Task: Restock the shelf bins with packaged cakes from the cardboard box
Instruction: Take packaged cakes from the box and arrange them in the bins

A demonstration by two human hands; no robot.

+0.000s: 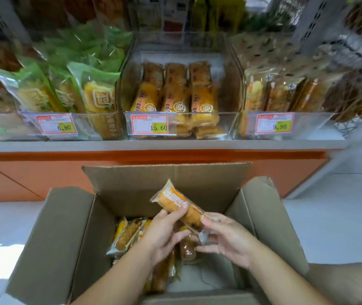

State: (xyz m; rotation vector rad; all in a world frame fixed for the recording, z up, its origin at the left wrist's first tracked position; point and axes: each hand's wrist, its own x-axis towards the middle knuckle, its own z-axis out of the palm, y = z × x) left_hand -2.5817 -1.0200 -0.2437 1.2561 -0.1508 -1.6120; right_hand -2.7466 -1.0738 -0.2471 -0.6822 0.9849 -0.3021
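Observation:
An open cardboard box [70, 234] stands on the floor below the shelf, with several packaged cakes [126, 235] lying inside. Above the box, one orange-wrapped packaged cake [175, 201] is held tilted. My left hand [164, 234] grips its middle from below, fingers curled round it. My right hand [226, 236] pinches its lower right end. The clear middle shelf bin [230, 124], priced 15.60, holds matching orange cakes [175, 93] standing in rows.
A left bin with green-wrapped cakes [92, 91], priced 6.80, and a right bin with brown packs [285, 93], priced 9.90, flank the middle one. An orange shelf base [43, 172] runs behind the box. The box flaps [167, 179] stand up all around.

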